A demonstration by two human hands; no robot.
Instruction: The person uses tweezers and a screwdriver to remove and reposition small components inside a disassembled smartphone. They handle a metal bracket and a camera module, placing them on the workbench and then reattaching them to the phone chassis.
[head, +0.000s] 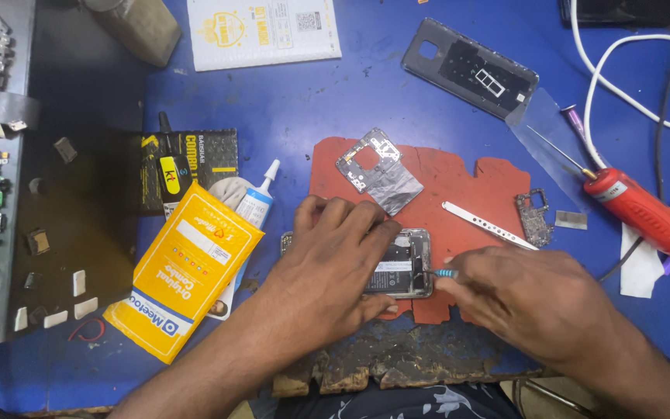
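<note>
Red mat (459, 186) bears the opened phone (405, 264); left hand (335, 268) flat on it; right hand (529, 299) pinching a screwdriver (443, 274).

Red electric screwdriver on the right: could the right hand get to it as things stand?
Probably yes, once freed. The red electric screwdriver lies in the open on the blue table, up and to the right of the right hand, with nothing between them. But that hand now grips a small tool against the opened phone.

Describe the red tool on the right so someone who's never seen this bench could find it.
Start at the blue table and look to its right edge, beside the white cables. The red tool lies there at a slant, with a thin metal tip; nothing nearby is as fat and bright red.
</note>
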